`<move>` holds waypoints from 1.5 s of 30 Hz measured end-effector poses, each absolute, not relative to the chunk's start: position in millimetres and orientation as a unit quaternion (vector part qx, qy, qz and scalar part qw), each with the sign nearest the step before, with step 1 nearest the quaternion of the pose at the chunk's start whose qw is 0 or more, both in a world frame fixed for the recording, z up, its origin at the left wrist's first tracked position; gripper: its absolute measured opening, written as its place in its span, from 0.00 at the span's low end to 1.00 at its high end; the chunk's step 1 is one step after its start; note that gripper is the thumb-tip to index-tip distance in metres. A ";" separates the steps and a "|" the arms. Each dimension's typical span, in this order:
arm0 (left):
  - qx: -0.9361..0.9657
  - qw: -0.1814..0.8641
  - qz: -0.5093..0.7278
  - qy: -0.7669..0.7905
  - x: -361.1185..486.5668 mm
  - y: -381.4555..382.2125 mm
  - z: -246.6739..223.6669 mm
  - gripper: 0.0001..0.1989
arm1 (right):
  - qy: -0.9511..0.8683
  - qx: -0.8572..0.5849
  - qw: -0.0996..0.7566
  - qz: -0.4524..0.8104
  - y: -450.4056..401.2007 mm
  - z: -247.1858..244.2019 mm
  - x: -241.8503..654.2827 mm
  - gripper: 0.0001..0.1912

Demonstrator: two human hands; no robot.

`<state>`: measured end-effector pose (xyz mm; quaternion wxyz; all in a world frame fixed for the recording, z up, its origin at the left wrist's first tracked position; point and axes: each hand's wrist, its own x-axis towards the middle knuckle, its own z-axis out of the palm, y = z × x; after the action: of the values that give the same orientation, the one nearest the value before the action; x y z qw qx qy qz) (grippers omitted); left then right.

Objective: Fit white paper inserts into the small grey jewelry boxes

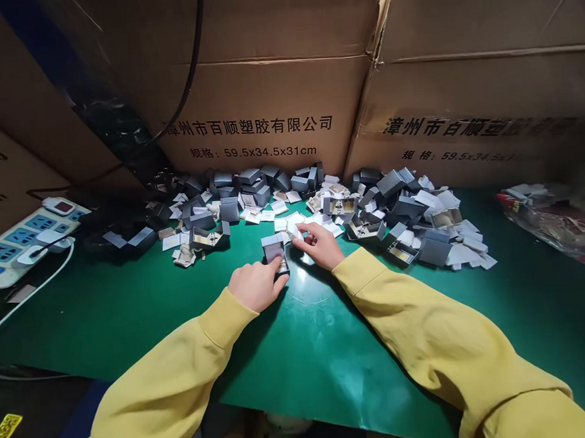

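Note:
An opened dark grey small box point(273, 247) stands on the green table, its lid raised and its pale inside showing. My left hand point(257, 285) is closed on this box, with the index finger inside it and the thumb at its near right edge. Just to the right, my right hand point(319, 245) pinches a small white piece point(294, 229) between thumb and fingers. White flat pieces point(327, 222) lie behind and beside my right hand.
Piles of grey boxes point(390, 184) and white pieces lie along the back of the green table point(181, 340). Large cartons point(263, 87) stand behind. A power strip point(28, 241) with a white cable is at left, a clear plastic bag point(547, 218) at right.

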<state>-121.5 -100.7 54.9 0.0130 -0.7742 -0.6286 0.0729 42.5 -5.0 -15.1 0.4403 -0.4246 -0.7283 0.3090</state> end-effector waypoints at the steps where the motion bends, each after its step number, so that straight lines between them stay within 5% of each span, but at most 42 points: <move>1: -0.777 0.008 0.082 -0.624 -120.7 -99.8 52.7 0.25 | -0.729 -0.425 0.440 0.307 -4.8 -15.3 42.7 0.19; 32: -0.816 0.017 0.082 -0.572 -120.2 -88.7 40.9 0.25 | -0.727 -0.432 0.434 0.310 -5.3 -15.0 42.6 0.18; 36: -0.821 -0.007 -0.036 -0.569 -126.5 -88.9 43.7 0.23 | -0.727 -0.426 0.436 0.316 -5.5 -15.1 42.4 0.18; 41: -0.736 -0.071 -0.390 -0.549 -142.9 -77.3 43.7 0.18 | -0.728 -0.436 0.430 0.309 -6.6 -13.2 42.7 0.18; 45: -0.722 -0.200 -0.468 -0.468 -151.8 -57.5 29.3 0.30 | -0.720 -0.439 0.436 0.313 -8.1 -9.4 43.2 0.18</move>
<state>-151.8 -57.5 29.3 -0.1998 -0.7221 -0.4682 -0.4684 43.2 -8.1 -9.4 0.4364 -0.4388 -0.7203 0.3134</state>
